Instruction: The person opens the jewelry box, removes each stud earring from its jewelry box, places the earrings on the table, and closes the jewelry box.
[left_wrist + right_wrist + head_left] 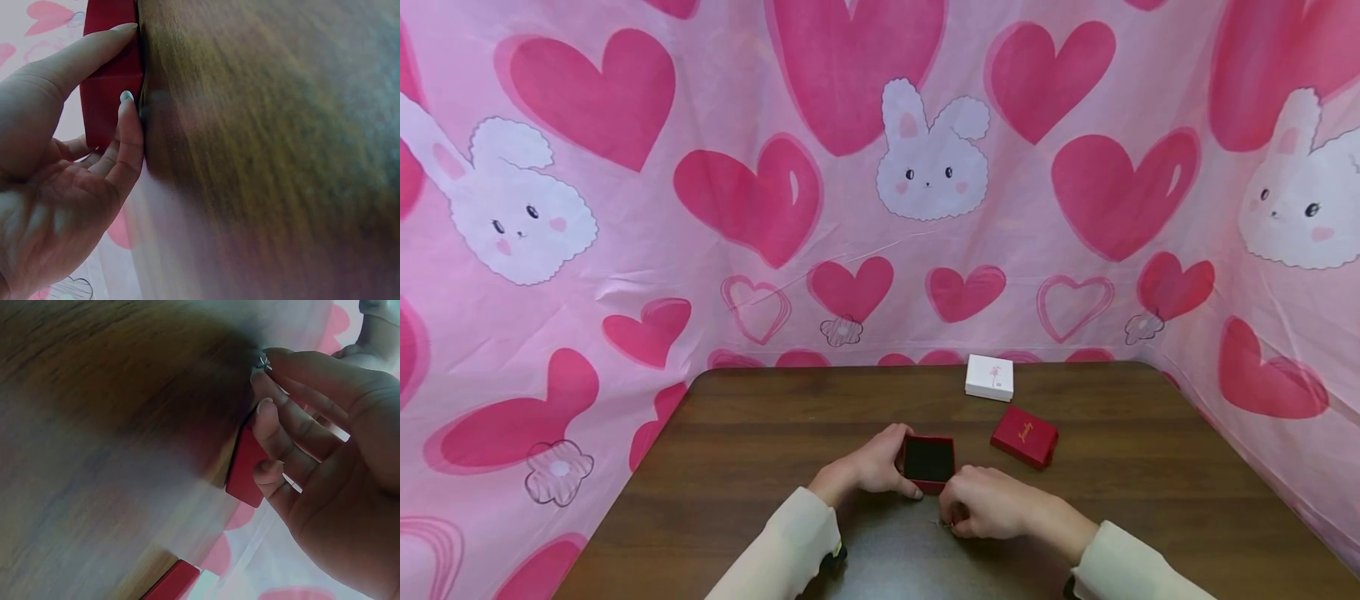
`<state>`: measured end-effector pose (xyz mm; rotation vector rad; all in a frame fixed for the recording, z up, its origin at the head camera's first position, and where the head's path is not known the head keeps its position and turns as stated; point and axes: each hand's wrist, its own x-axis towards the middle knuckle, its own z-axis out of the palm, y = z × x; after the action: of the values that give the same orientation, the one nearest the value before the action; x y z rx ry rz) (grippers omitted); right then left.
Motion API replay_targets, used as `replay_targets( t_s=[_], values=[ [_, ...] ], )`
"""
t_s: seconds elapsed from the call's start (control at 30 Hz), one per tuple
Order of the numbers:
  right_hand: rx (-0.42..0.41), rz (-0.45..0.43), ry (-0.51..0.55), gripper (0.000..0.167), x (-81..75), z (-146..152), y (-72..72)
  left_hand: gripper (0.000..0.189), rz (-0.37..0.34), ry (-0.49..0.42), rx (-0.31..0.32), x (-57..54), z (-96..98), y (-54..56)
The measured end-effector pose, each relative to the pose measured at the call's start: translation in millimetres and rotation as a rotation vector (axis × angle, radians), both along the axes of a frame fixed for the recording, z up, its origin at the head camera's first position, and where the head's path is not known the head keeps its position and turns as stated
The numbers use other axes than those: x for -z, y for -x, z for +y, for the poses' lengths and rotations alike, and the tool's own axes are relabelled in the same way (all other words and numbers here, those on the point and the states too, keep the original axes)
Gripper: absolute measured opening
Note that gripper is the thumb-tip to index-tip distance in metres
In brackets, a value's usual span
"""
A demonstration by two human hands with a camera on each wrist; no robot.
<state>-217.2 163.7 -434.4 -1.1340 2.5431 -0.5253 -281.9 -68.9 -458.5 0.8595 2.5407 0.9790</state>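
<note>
An open red jewelry box (928,486) with a black insert (928,459) sits on the wooden table. My left hand (876,464) grips it from the left side, and in the left wrist view the thumb and fingers press against its red walls. Just in front of the box's right corner is my right hand (990,503). Between its thumb and index fingertip it pinches a small silvery piece of jewelry (264,361), too small to tell its exact kind. The other fingers of that hand are loosely bent.
Right of the open box lies its red lid (1025,435) with gold lettering. Farther back, near the table's far edge, stands a white box (989,377) with a pink print. A pink cloth (850,233) with hearts and rabbits hangs around the brown table (760,433).
</note>
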Motion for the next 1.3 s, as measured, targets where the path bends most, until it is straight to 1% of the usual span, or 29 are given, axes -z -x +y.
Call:
replay_targets(
  t_s=[0.17,0.3,0.43,0.6,0.7,0.83,1.1,1.3],
  values=[
    [0.018,-0.022,0.013,0.011,-1.8,2.8,0.8,0.069,-0.002,0.001,-0.001,-0.3,0.1,-0.1],
    [0.023,-0.023,0.036,0.011,-4.2,5.7,1.2,0.070,0.000,0.004,0.000,1.5,0.1,0.1],
    [0.030,-0.003,0.054,0.010,-8.0,8.3,2.4,0.071,-0.003,0.005,-0.002,2.5,0.1,0.3],
    [0.057,0.036,0.056,0.010,-12.5,10.8,4.4,0.072,-0.008,0.008,-0.003,0.7,-0.1,-0.4],
    [0.066,0.066,0.056,0.009,-13.7,12.0,5.6,0.072,-0.009,0.011,-0.003,0.2,-0.2,-0.8],
    [0.075,0.083,0.056,0.011,-14.0,14.3,8.3,0.073,-0.003,0.015,-0.005,0.6,0.0,-0.8],
    [0.123,0.034,0.073,0.014,-17.2,22.4,13.0,0.073,-0.009,0.014,-0.002,0.9,-0.3,-0.9],
    [0.147,0.043,0.068,0.018,-18.0,27.2,17.2,0.073,-0.013,0.012,-0.003,-0.3,-0.3,-0.7]
  ],
)
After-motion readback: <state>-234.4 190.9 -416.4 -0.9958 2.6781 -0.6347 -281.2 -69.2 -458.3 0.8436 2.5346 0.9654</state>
